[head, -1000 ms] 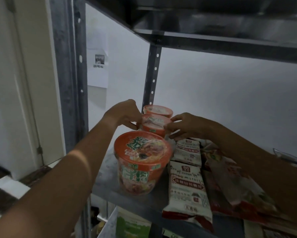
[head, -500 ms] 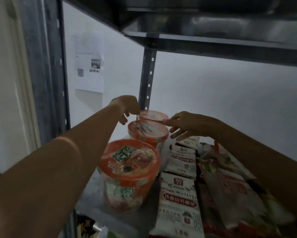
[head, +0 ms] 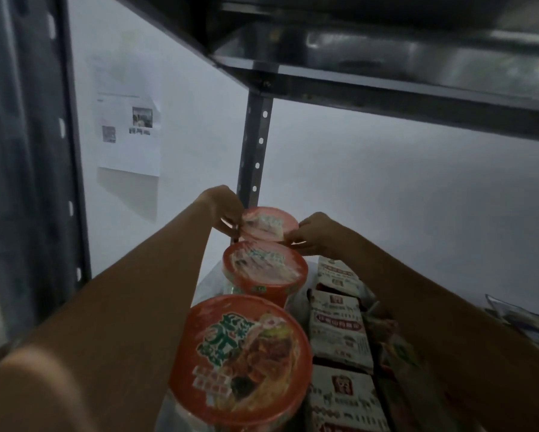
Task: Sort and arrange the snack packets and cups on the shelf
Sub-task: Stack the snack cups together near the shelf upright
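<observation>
Three orange noodle cups stand in a row running front to back on the metal shelf (head: 210,283): the near cup (head: 241,361), the middle cup (head: 264,269) and the far cup (head: 268,224). My left hand (head: 223,208) grips the far cup's left rim with curled fingers. My right hand (head: 312,233) pinches its right rim. To the right of the cups lies a column of white snack packets (head: 338,330), with reddish packets (head: 399,353) beyond them, partly hidden under my right forearm.
A perforated grey upright post (head: 255,151) stands just behind the far cup. The upper shelf (head: 386,88) hangs low overhead. A thick post (head: 28,166) frames the left side. A paper notice (head: 128,132) hangs on the white wall.
Both hands moved from the middle cup back to the far cup and now hold its rim on either side. My view has moved closer and lower over the cups.
</observation>
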